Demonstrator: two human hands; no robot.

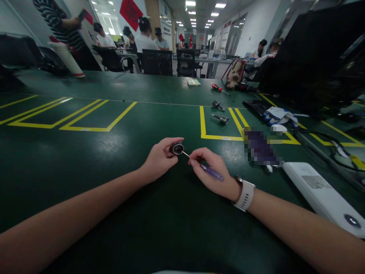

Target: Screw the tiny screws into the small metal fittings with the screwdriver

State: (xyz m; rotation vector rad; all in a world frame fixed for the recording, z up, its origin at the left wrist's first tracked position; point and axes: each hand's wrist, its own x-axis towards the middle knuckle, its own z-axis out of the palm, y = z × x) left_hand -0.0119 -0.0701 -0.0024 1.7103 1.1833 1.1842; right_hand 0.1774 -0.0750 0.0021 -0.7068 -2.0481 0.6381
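Between the fingers and thumb of my left hand (161, 159) is a small round metal part (178, 148), its dark hollow end turned toward me. My right hand (211, 169) grips a small screwdriver with a clear purple handle (212, 172). Its thin shaft points left, and the tip reaches the rim or opening of the round part; I cannot tell which. Both hands are just above the green table (128, 220). Farther off, two metal parts with thin shafts, one dark (218, 105) and one silvery (221, 119), lie near a yellow tape outline.
A red-and-black screwdriver (219, 89) lies toward the back. On the right are a blurred phone (261, 146), a white power bank (322, 194), blue-and-white gloves (281, 115), cables and a dark monitor (310, 57). A white cup (67, 59) stands back left. People sit beyond the table.
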